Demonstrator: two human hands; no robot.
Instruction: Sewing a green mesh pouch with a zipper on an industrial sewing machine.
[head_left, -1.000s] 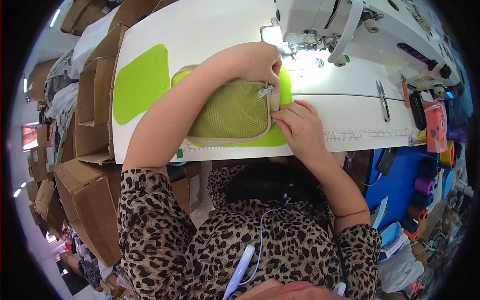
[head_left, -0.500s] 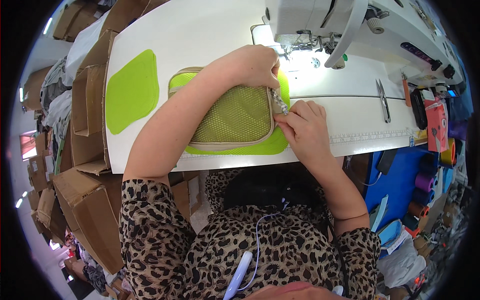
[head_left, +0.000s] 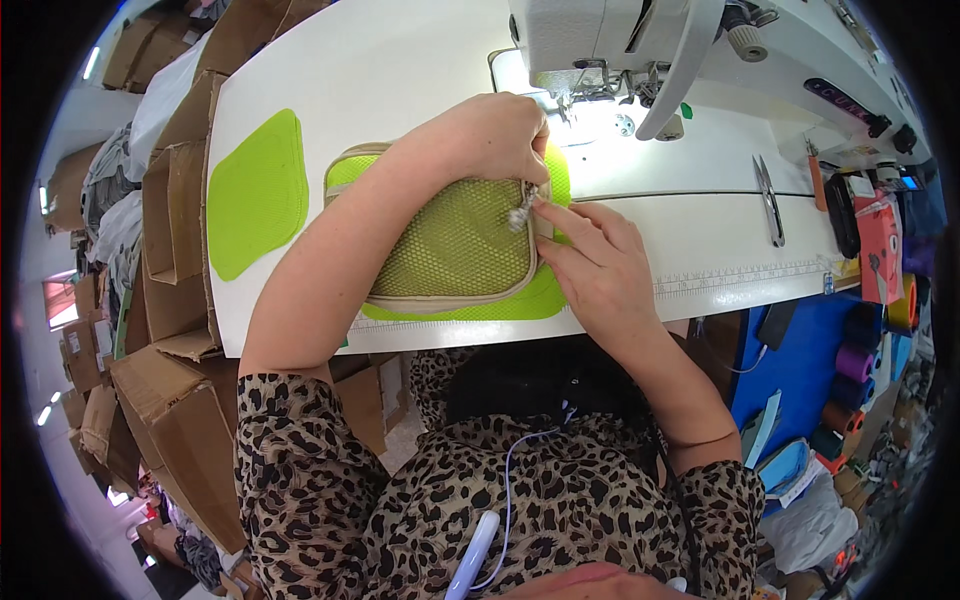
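A green mesh pouch (head_left: 455, 240) with beige binding lies on the white table over a lime-green fabric piece (head_left: 535, 300). My left arm crosses over it. Bent down at the pouch's upper right corner, my left hand (head_left: 500, 137) is closed, its fingertips pinching the beige edge. From the right, my right hand (head_left: 600, 262) grips that same side edge lower down, index finger above the thumb. A grey-and-white cord pull (head_left: 520, 215) hangs between the hands, resting over the mesh. My left forearm hides part of the pouch's left side.
Just beyond my left hand stands a sewing machine (head_left: 600, 45), its lamp lit. Another lime-green fabric panel (head_left: 257, 195) lies at left, near cardboard boxes (head_left: 175, 215). Thread snips (head_left: 770, 202) rest at right. A ruler strip (head_left: 740, 275) runs along the table's front edge.
The pouch and both hands have shifted slightly left. The cord pull has swung left onto the mesh, and my right fingers have moved from the cord to the pouch's side edge.
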